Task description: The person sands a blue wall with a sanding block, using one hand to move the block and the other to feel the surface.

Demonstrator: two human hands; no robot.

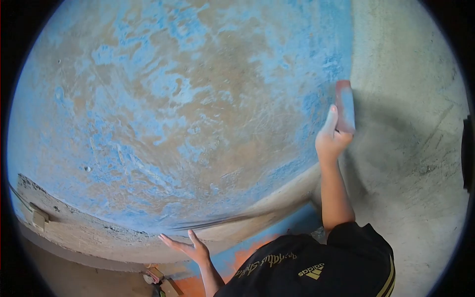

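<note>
My right hand (334,141) grips a reddish-brown sanding block (345,106) smeared with blue, thumb along its near side. The block is at the right edge of a wall painted patchy blue (198,99), where the paint meets a bare grey plaster wall (405,143). Brown-grey areas show through the blue over much of the surface. Low and to the left, my left hand (190,247) has its fingers stretched out and thumb raised, with nothing in it. Its fingertips overlap the lower border of the blue wall in this view.
A rough ledge (99,237) runs under the blue wall. A small pale box with a cable (38,218) is at the far left. Several small items (158,282) lie below, by a blue and orange surface (237,257). A dark object (467,153) stands at the right edge.
</note>
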